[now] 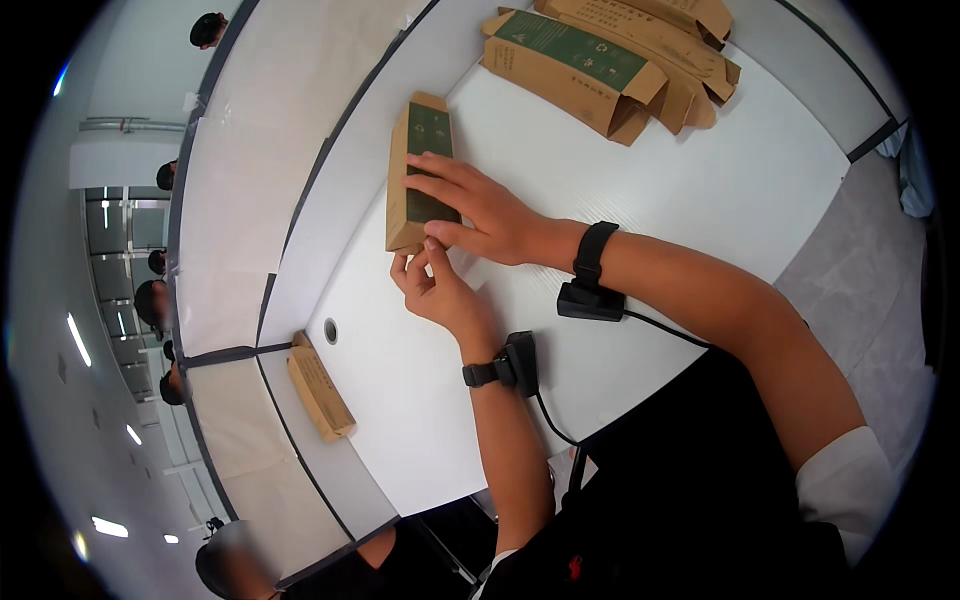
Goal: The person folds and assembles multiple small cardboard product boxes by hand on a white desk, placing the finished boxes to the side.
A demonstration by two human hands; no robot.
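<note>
Carton: A brown-and-green carton (421, 207) is sitting at the left of the white bench (640, 190), just beside the partition (350, 110); whether it is lying fully flat, I cannot tell.
Right hand: My right hand (490, 218) is spreading its fingers loosely across the green face, thumb reaching toward the near end, without clenching.
Left hand: My left hand (443, 300) is bringing thumb and fingertips to that near end; whether they are pinching the cardboard, I cannot tell.
Good handling: In my judgement, the right hand should be pressing lightly, so the walls are not buckling, while the left fingertips should be working evenly along the edge, bringing folds square.
Wrists: Black straps are carrying small boxes; the left one's cable (549, 411) is hanging below my forearm, clear of the carton.
Far side: More brown-and-green cartons (570, 52) are lying together, one showing open end flaps.
Left corner: A brown carton (320, 390) is resting against the partition, near a round bench hole (331, 330).
</note>
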